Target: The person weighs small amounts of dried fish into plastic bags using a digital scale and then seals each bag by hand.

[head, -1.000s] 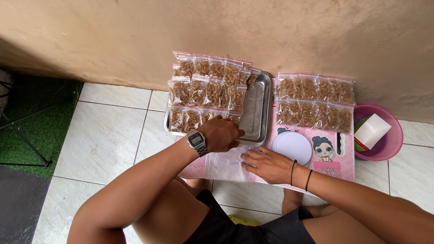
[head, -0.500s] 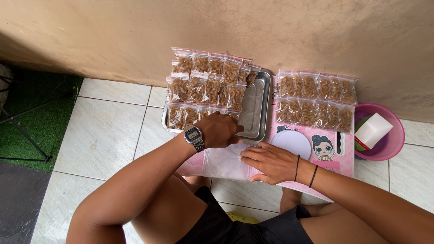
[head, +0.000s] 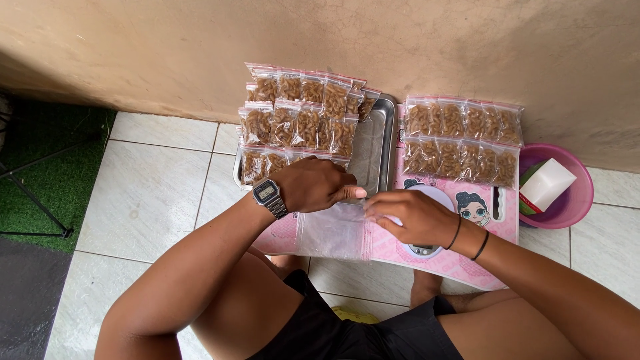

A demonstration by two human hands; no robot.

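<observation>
Empty bag: We see a clear zip bag [head: 331,230] lying flat on the pink board [head: 493,230], in front of the metal tray [head: 373,143], between both hands.
Left hand: Our left hand [head: 313,185] pinches the bag's upper edge, thumb and fingertips closed on the plastic.
Right hand: Our right hand [head: 413,215] meets the same edge from the other side; fingers appear pressed together on the strip, though the contact itself is partly hidden.
Risk, seal: We judge that the thin film could slip out of the pinch, leaving the bag mouth crooked or creased.
Risk, scale: The right hand covers the small white scale [head: 427,248]; leaning weight there could disturb it.
Risk, stacks: The filled bags on the tray [head: 297,120] lie just beyond the left knuckles; a forward nudge could topple them.
Surroundings: A second batch of filled bags [head: 463,140] and a pink bowl [head: 573,200] lie to the right.
</observation>
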